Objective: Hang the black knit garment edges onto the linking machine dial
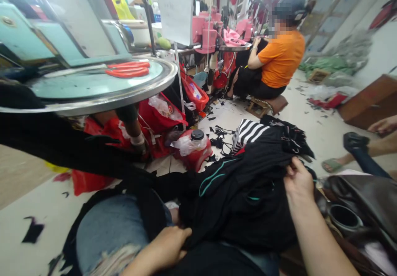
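Note:
A black garment point(235, 197) with thin teal trim lies across my lap. My left hand point(166, 245) is closed on its near left edge, low in the view. Farther right, my right hand point(299, 179) pinches the far right part of the same dark cloth. Just beyond the garment is a pile of folded cloth, with a black-and-white striped piece point(249, 133) showing. More black fabric runs from my lap up to the left, beneath the round machine table point(93, 90). The fingertips of both hands are partly hidden in the folds.
Red-handled scissors point(128, 69) rest on the machine table. A red container with a black cap point(197, 143) stands on the floor among black scraps. A person in an orange shirt point(282, 56) sits ahead at pink machines point(206, 30). Another person's leg and hand show at right.

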Action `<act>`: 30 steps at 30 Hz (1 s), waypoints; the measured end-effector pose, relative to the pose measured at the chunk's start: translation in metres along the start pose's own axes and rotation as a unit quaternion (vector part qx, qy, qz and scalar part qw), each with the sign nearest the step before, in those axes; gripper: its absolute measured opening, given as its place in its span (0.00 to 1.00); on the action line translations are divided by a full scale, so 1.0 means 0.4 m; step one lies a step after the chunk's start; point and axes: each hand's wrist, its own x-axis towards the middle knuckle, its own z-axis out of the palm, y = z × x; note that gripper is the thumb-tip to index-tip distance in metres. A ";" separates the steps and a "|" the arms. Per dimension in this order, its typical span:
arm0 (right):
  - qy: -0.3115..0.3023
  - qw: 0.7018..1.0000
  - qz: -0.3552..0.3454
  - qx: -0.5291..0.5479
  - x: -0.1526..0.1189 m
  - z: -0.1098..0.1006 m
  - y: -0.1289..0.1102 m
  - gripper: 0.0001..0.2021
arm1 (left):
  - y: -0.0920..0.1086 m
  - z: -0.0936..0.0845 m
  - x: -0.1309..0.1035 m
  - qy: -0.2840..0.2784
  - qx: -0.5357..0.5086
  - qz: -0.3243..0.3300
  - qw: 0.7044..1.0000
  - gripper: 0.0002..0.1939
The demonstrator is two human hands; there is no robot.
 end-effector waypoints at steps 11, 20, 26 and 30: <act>-0.129 0.983 0.126 -0.045 -0.219 0.094 -0.094 0.18 | -0.165 -0.273 0.327 0.320 -0.085 -0.069 0.941 0.21; -0.143 0.984 0.102 -0.036 -0.332 0.203 -0.211 0.19 | -0.041 0.042 0.395 0.133 -0.140 0.107 0.975 0.18; -0.126 0.987 0.098 -0.005 -0.297 0.197 -0.268 0.18 | -0.078 -0.247 0.385 0.101 -0.142 0.150 0.973 0.14; -0.105 0.987 0.121 0.012 -0.295 0.201 -0.237 0.22 | -0.051 -0.350 0.319 0.278 -0.143 0.143 0.939 0.12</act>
